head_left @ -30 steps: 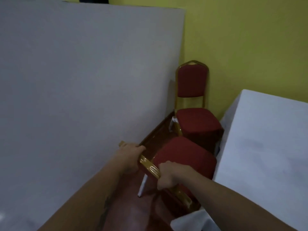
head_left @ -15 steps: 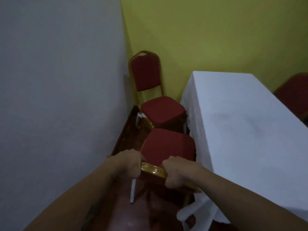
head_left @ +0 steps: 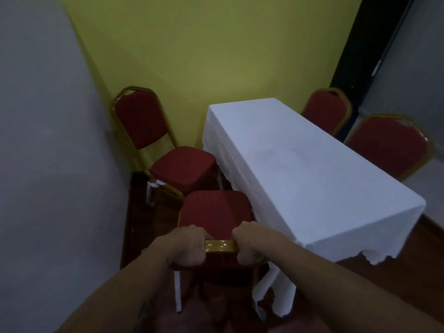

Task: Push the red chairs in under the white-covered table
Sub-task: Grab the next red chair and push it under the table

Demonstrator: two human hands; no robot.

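A red chair with a gold frame [head_left: 213, 212] stands just below me at the left side of the white-covered table [head_left: 307, 174]. My left hand [head_left: 187, 246] and my right hand [head_left: 249, 243] both grip the gold top rail of its backrest, a hand's width apart. Its seat's right edge meets the hanging cloth. A second red chair [head_left: 182, 167] stands beyond it by the yellow wall, its seat's right corner touching the cloth. Two more red chairs stand on the table's far side, a far one [head_left: 326, 111] and a nearer one [head_left: 389, 145], backs showing above the tabletop.
A grey wall [head_left: 48, 164] runs close along the left, leaving a narrow strip of dark wooden floor [head_left: 134, 212]. The yellow wall [head_left: 204, 56] closes the far end. A dark door frame [head_left: 355, 39] stands at the upper right.
The view has swung right, bringing the whole table and the two far chairs into sight. The held chair has turned to sit squarer below me, and my hands are closer together on the rail.
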